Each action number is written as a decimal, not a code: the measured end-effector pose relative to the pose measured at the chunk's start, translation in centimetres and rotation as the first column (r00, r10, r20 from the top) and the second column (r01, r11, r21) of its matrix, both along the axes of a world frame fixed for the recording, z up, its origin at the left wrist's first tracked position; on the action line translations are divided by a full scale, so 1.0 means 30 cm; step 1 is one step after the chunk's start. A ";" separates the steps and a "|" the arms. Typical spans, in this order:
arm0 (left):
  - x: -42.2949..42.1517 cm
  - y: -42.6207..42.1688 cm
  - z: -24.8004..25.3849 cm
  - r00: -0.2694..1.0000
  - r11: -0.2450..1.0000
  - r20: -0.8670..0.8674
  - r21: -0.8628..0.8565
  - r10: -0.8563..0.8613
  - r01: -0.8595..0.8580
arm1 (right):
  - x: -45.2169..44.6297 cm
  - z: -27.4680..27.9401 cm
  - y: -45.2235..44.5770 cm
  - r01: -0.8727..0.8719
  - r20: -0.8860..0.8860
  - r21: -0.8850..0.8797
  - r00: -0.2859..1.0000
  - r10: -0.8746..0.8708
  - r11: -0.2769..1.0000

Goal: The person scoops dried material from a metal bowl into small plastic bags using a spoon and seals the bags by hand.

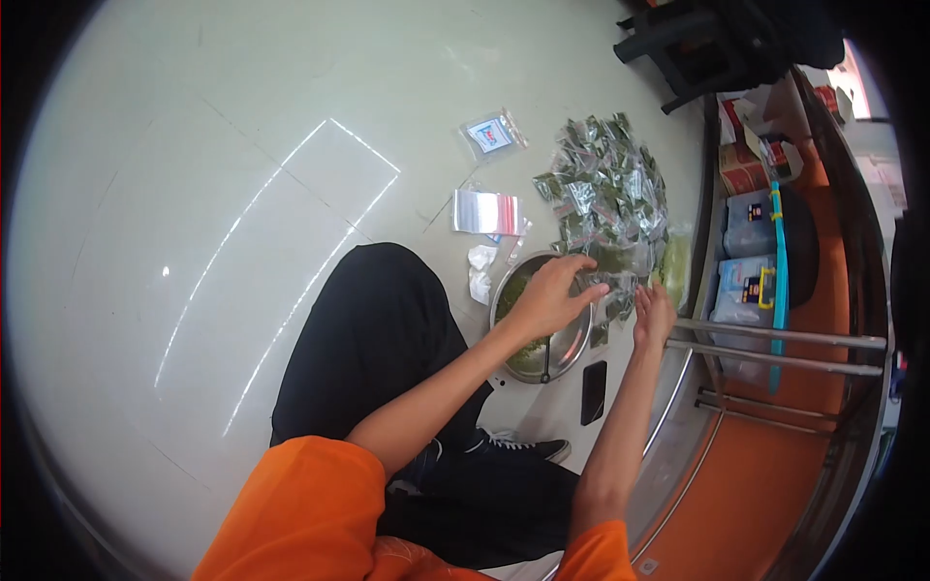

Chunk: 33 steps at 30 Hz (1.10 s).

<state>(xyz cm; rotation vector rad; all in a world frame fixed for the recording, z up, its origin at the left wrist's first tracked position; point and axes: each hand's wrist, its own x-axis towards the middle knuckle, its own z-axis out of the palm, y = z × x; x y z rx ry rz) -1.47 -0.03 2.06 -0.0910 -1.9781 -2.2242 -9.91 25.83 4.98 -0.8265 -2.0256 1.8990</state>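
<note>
My left hand (550, 298) reaches over the steel bowl (579, 341), its thumb and fingers apart with nothing visible between them. Chopped green leaves (511, 295) lie in the bowl, partly hidden by my left hand and forearm. To the right, my right hand (655, 316) is closed, fingertips pressed together at the edge of the bag pile; what they hold, if anything, is too small to make out. The pile of small clear bags with green contents (605, 184) spreads beyond both hands. A larger clear bag with pale green contents (678, 266) lies beside my right hand.
On the floor are a stack of empty zip bags (486, 212), a labelled packet (492, 136), a crumpled white tissue (480, 273) and a black phone (594, 392). Metal rails (775, 334) and plastic boxes (746, 290) stand at right, a black stool (693, 58) at the top.
</note>
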 end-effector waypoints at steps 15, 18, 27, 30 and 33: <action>-0.031 -0.096 0.110 0.936 0.878 0.175 0.331 0.304 -0.347 | -0.170 -0.436 -0.747 -0.598 0.443 0.775 0.746 0.497 0.206; -0.035 -0.094 0.111 0.928 0.859 0.204 0.358 0.312 -0.367 | -0.166 -0.404 -0.739 -0.584 0.415 0.726 0.793 0.446 0.362; -0.030 -0.108 0.110 0.915 0.864 0.245 0.320 0.320 -0.387 | -0.182 -0.379 -0.696 -0.657 0.272 0.275 0.754 0.598 0.702; -0.033 -0.109 0.105 0.916 0.874 0.249 0.301 0.315 -0.382 | -0.223 -0.421 -0.691 -0.706 0.342 0.383 0.708 0.618 0.596; -0.035 -0.105 0.096 0.914 0.872 0.247 0.297 0.323 -0.389 | -0.215 -0.399 -0.704 -0.682 0.344 0.378 0.731 0.588 0.626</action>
